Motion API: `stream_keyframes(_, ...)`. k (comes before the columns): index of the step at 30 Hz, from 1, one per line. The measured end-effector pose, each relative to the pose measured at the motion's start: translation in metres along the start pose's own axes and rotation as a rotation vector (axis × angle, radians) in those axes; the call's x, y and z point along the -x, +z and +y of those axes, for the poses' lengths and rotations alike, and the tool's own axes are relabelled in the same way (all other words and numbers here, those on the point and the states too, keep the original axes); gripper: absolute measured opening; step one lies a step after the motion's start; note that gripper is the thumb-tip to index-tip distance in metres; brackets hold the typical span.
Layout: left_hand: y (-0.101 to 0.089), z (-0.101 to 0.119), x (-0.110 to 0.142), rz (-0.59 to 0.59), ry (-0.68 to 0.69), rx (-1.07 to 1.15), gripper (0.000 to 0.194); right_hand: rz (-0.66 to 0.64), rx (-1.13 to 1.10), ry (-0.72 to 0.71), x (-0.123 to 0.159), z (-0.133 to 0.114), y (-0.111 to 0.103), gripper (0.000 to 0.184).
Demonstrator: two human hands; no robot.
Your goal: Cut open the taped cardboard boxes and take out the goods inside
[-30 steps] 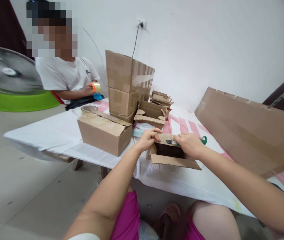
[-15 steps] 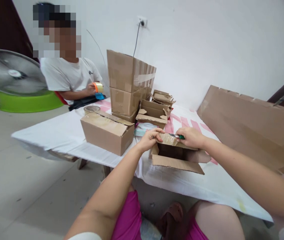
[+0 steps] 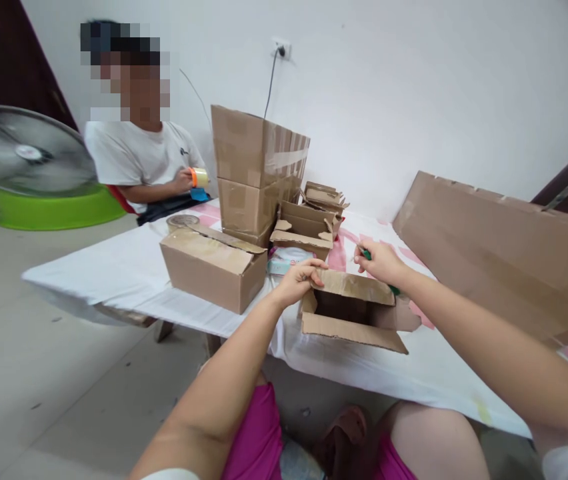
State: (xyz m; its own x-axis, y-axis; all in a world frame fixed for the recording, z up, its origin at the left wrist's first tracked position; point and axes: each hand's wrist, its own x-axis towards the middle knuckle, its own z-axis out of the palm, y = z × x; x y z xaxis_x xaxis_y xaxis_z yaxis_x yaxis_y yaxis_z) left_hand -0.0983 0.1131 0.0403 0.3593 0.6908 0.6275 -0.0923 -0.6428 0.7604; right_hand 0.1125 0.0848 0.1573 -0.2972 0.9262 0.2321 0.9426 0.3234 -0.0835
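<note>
An open cardboard box (image 3: 354, 327) stands at the table's near edge, its flaps folded outward. My left hand (image 3: 301, 280) pinches the left end of its far flap (image 3: 357, 285), which has shiny tape on it. My right hand (image 3: 379, 261) is closed around a green-handled cutting tool (image 3: 367, 253), just above and beyond that flap. Green shows at both sides of the fist; the fingers cover most of the handle, and the blade is hard to make out.
A closed-over carton (image 3: 204, 270) sits left, with a tape roll (image 3: 183, 220) behind. Stacked boxes (image 3: 241, 177), open boxes (image 3: 304, 223) and a packet (image 3: 284, 260) lie beyond. A large cardboard sheet (image 3: 504, 247) leans right. A co-worker (image 3: 144, 160) holds a tape dispenser (image 3: 199, 179).
My right hand moved the blade along the far flap to the left, then lifted it off and away from the flap. My left hand has kept its hold.
</note>
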Motion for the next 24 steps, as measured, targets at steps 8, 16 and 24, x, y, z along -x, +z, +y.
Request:
stream_keyframes(8,-0.005,-0.002,0.005,0.072,-0.012,-0.043,0.015,0.202,0.150,0.098,0.058,0.072,-0.041,0.016)
stream_keyframes(16,-0.007,-0.004,0.001,0.332,-0.083,0.036,0.018,-0.168,0.257,0.504,0.262,0.198,0.059,0.023)
stream_keyframes(24,-0.007,-0.020,-0.003,0.700,-0.209,-0.135,0.035,-0.179,-0.041,0.452,0.335,0.216,0.093,0.044)
